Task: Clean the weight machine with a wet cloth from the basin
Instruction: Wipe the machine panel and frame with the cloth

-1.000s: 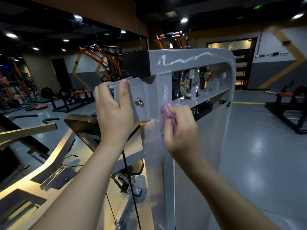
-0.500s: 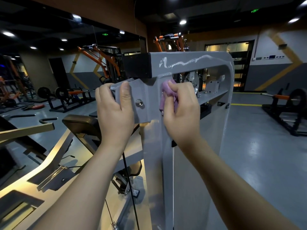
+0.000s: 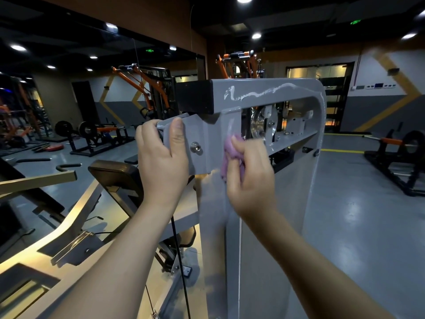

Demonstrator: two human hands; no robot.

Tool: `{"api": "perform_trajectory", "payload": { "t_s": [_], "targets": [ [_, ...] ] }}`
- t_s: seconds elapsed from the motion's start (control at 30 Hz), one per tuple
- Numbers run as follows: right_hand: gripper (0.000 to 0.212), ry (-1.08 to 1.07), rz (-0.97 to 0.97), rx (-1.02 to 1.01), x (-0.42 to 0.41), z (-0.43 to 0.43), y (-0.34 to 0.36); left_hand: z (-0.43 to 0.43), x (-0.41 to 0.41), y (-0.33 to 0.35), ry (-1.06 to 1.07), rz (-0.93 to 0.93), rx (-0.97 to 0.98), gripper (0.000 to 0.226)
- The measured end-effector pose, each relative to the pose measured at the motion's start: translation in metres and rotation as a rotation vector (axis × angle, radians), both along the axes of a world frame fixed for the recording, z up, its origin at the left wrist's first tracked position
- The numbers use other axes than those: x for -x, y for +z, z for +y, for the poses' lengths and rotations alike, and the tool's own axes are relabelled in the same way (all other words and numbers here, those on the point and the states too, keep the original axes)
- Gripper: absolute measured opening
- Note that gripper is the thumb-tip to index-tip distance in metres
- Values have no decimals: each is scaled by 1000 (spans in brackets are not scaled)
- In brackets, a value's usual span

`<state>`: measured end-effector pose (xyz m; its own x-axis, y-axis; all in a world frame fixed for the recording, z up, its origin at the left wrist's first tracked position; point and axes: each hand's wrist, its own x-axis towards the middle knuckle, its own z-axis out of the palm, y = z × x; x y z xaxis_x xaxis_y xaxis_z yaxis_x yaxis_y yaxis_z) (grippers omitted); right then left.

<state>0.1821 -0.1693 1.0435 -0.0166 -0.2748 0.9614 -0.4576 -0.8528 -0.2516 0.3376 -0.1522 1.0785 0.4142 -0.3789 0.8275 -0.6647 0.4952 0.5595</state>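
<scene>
Right hand (image 3: 253,180) gripping cloth (image 3: 230,154), frame (image 3: 273,94) seemingly wet

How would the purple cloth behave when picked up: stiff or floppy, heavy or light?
Probably floppy: the purple cloth is bunched into folds in the right hand. Likely light, as the fingers alone enclose it. Perhaps damp and clingy, given the wet streak on the grey upright.
</scene>
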Motion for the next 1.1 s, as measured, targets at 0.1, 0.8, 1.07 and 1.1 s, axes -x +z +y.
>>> {"api": "perform_trajectory", "payload": {
  "t_s": [0.1,0.8,1.07,1.1],
  "targets": [
    [17,1,53,31,8,-1,-2,-1,0,-1,1,5,3,37],
    [10,-52,-22,-30,9,-9,33,1,0,-1,-14,-19,1,28],
    [11,-51,-33,2,2,-6,31,1,0,-2,-13,-20,12,27],
    [12,-53,-67,-9,0,-4,35,1,0,-2,-15,-18,4,29]
  ]
}}
